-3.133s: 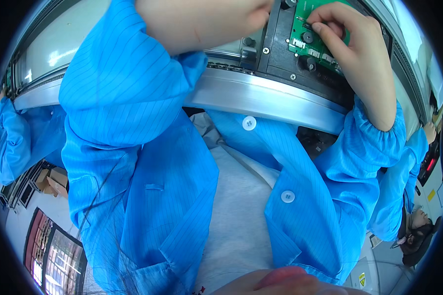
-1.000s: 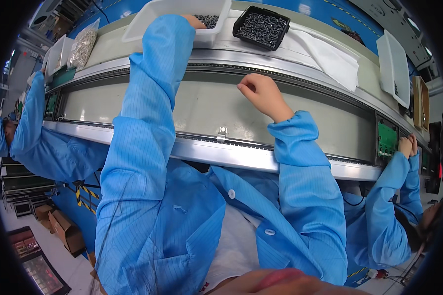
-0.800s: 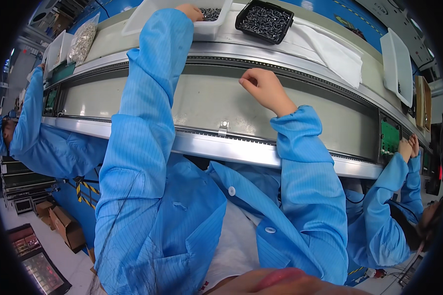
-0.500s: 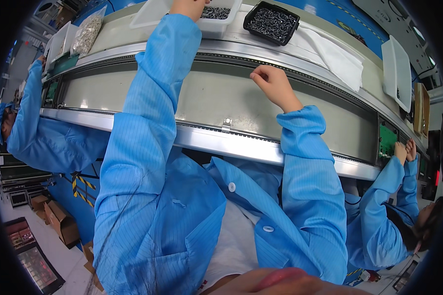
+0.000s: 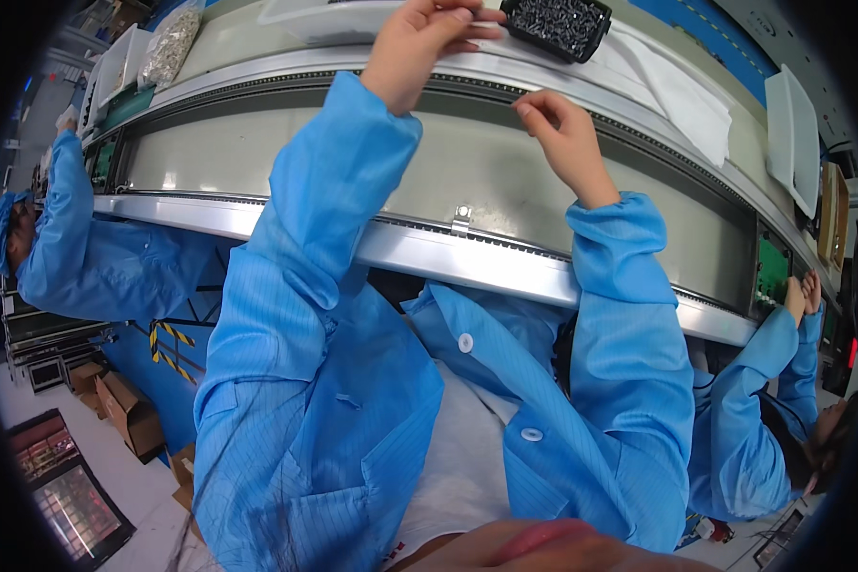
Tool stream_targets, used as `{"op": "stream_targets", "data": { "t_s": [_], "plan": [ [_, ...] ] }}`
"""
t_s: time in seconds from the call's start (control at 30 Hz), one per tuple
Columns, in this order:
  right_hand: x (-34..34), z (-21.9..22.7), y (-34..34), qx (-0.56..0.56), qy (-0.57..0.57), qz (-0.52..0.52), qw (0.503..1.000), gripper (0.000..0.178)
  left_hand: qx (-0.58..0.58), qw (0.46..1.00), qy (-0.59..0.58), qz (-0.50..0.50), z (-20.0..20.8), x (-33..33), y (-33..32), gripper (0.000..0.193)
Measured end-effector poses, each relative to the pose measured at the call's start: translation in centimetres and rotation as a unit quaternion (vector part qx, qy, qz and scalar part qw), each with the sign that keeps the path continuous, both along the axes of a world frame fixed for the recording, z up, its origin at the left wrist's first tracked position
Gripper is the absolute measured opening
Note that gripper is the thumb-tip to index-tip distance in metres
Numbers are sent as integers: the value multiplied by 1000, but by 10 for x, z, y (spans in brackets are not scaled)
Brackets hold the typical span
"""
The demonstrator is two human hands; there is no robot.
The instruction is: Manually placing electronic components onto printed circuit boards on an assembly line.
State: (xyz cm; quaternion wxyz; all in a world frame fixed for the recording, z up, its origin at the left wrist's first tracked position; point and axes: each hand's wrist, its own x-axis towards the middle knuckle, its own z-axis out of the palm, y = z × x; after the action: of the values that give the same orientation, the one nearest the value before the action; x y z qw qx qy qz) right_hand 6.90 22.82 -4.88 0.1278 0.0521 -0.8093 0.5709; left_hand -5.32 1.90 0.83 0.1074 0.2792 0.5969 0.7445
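Note:
My left hand is over the far rail of the conveyor, its fingers pointing right. Thumb and forefinger come together; whatever they might pinch is too small to make out. Just beyond those fingertips stands a black tray full of small dark parts. Over the far side of the conveyor, my right hand is curled with thumb and forefinger close together. Anything in that pinch is hidden. Behind my left hand is a translucent white bin, partly cut off by the upper edge.
A white cloth lies right of the black tray, with another white bin farther right. A bag of pale parts stands at the far left. Co-workers flank me; a green circuit board is near the right one's hands.
My left hand has come back out of the white bin and moved right, toward the black tray. My right hand has shifted slightly right and away from me. The whole view has moved a little.

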Motion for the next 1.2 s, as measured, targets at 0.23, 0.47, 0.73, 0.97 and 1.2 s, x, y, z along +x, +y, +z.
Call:
{"op": "stream_targets", "data": {
  "t_s": [0.23,0.47,0.73,0.97,1.2],
  "plan": [
    [9,9,-13,-229,-97,100,963,26,15,991,-98,-95,-45,48,18,18],
    [9,0,-14,-362,-130,122,915,25,-8,989,-58,-135,-72,44,14,19],
    [14,-3,-12,-417,-147,149,884,22,22,977,-111,-179,-72,49,16,21],
    [12,-2,-12,-422,-148,152,881,24,26,979,-99,-179,-69,49,17,22],
    [13,-2,-11,-403,-151,128,893,25,31,981,-118,-152,-69,53,19,17]
  ]
}}
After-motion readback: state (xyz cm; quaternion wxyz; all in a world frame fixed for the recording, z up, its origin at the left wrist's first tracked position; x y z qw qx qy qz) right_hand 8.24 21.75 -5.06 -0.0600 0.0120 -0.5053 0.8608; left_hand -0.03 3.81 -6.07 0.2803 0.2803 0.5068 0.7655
